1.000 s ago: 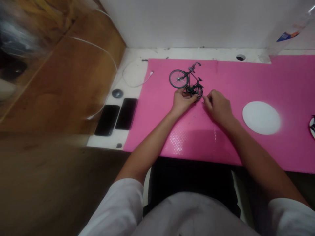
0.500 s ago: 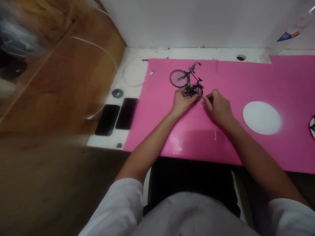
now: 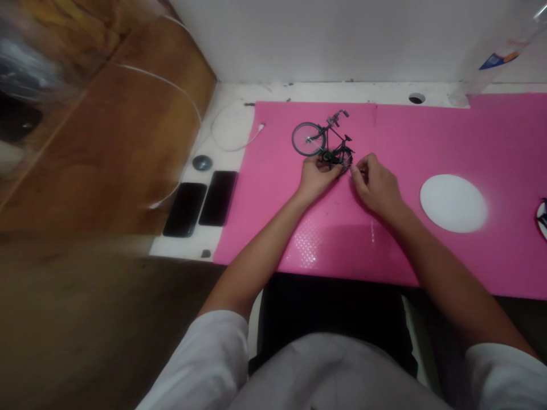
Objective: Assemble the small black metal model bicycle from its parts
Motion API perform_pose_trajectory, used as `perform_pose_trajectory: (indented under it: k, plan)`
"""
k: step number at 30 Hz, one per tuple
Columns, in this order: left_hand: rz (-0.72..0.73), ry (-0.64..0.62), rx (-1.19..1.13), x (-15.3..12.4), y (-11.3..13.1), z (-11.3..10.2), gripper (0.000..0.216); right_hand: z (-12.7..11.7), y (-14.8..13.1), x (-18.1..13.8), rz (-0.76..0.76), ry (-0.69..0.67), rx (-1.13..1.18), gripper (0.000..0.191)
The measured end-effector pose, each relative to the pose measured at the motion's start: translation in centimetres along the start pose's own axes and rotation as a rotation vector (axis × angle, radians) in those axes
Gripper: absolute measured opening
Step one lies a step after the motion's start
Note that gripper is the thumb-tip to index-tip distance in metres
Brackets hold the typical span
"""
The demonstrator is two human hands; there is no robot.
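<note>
A small black model bicycle is tilted over the pink mat, its front wheel to the upper left and its rear wheel toward me. My left hand is closed around the lower rear part, near the pedals and the rear wheel. Just right of that wheel, my right hand has its thumb and fingers pinched together. Whatever lies between those fingertips is too small to make out.
A white round disc lies on the mat to the right. Two black phones, a dark round object and a white cable are at the left. A clear plastic bottle stands at the back right, by a hole in the table.
The bicycle's front wheel has shifted very slightly left and down. My right hand has stayed pinched beside the rear wheel, with its fingertips a touch closer to it.
</note>
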State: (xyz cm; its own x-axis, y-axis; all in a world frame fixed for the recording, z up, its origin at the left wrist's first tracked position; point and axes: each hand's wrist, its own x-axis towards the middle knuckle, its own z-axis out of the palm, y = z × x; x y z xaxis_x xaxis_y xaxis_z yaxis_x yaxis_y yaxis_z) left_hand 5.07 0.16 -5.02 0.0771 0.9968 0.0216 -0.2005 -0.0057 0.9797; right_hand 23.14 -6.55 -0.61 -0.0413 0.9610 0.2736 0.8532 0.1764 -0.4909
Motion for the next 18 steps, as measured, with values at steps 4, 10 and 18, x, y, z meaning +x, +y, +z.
perform_pose_trajectory:
  k: [4,10,18]
  plan:
    - [-0.004,0.008,0.004,0.2,0.07,-0.12,0.041,0.12,0.04,-0.14,-0.029,-0.03,0.043,0.032]
    - [0.0,0.019,0.004,0.37,0.11,-0.08,0.043,0.25,-0.06,-0.11,-0.018,-0.04,0.052,0.027]
    - [0.001,0.018,0.029,0.48,-0.15,-0.19,0.045,-0.02,-0.24,-0.16,-0.04,-0.044,0.056,0.026]
